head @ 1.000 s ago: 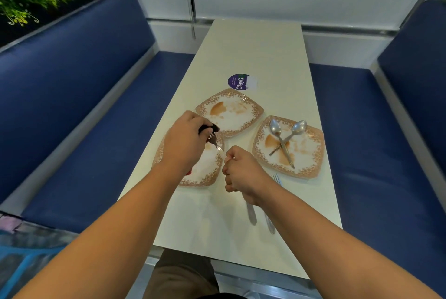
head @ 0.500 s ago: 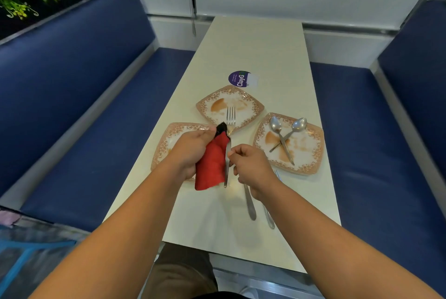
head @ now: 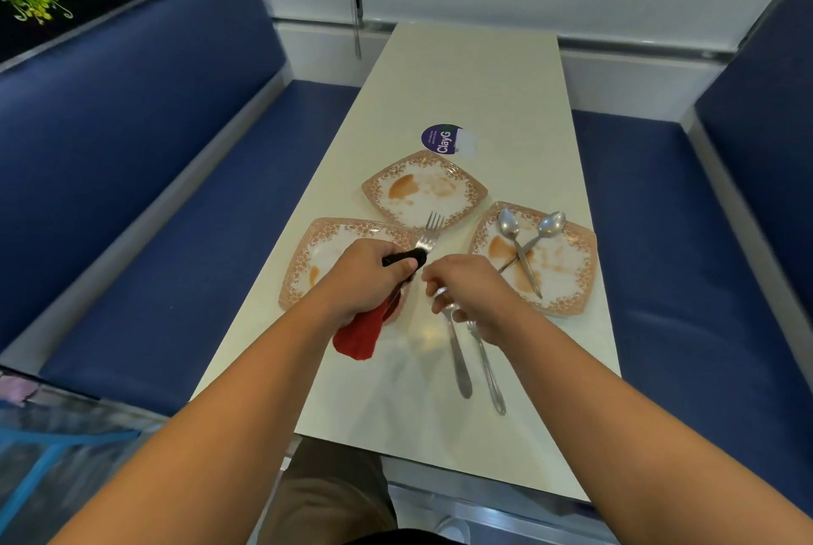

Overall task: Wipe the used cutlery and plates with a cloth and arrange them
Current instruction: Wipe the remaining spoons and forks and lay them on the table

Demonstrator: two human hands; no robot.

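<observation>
At frame centre, over the cream table: left hand clamping red-and-black cloth around silver fork, right hand fingers curled, seemingly gripping its handle, likely steadying for wiping, above stained square plates.

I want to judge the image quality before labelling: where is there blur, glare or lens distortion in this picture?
Head view: wide-angle bending curves the blue bench seats and the forearms at the edges; the bottom left corner is smeared; a soft glare spot lies on the cream table between the hands; the silver fork and the stained square plates stay sharp.
</observation>
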